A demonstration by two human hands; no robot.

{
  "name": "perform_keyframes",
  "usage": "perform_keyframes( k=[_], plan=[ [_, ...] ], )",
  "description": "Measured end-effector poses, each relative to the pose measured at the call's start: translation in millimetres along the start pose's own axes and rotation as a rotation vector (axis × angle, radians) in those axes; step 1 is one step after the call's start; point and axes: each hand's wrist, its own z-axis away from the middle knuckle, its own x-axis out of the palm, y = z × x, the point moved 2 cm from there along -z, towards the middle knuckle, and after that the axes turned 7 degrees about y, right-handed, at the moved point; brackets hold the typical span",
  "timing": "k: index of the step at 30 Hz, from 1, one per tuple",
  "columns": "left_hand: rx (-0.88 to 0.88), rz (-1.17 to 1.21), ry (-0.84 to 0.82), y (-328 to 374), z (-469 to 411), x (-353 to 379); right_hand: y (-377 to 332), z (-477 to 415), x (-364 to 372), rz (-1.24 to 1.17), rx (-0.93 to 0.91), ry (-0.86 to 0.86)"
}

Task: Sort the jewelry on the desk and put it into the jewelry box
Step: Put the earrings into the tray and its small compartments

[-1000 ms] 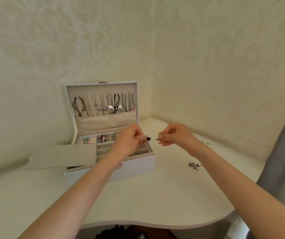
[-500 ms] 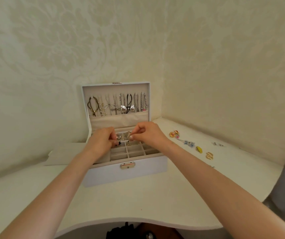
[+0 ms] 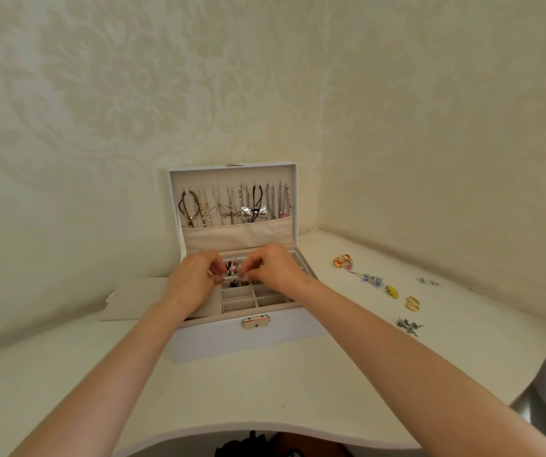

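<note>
Head view: box (image 3: pixel 232 339) open at 12 o'clock on desk (image 3: pixel 199 390), necklaces (image 3: pixel 238 206) hung in lid. Left hand (image 3: pixel 195 285) and right hand (image 3: pixel 276 272) over back compartments, fingers curled, tips nearly meeting; cannot tell whether pinching any piece. At 3 o'clock of box, loose on desk: gold-pink earrings (image 3: pixel 342 260), blue flowers (image 3: pixel 372 280), yellow piece (image 3: pixel 392 291), gold hoops (image 3: pixel 412 304), grey pieces (image 3: pixel 408 326).

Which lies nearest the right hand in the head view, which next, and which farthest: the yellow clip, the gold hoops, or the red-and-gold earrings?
1. red-and-gold earrings, just right of the right hand.
2. yellow clip, farther right and nearer the camera.
3. gold hoops, farthest right.
</note>
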Motion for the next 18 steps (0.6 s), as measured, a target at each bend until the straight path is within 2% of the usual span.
perform_keyframes(
  k=[7, 12, 15, 18],
  plan=[
    [-0.014, -0.129, 0.005, 3.7, 0.3, 6.0, 0.6, 2.5, -4.2, 0.107, -0.037, 0.051],
    [0.003, -0.144, -0.025, 8.1, -0.3, 10.5, 0.8, 8.7, -0.1, 0.320, -0.111, -0.052],
    [0.010, -0.205, -0.043, 8.0, -0.7, 8.5, 1.3, 11.4, -1.3, 0.320, -0.132, -0.032],
    [0.008, -0.182, 0.060, 10.9, 2.2, 3.2, 2.4, 12.8, -13.4, 0.256, -0.118, 0.046]
  ],
)
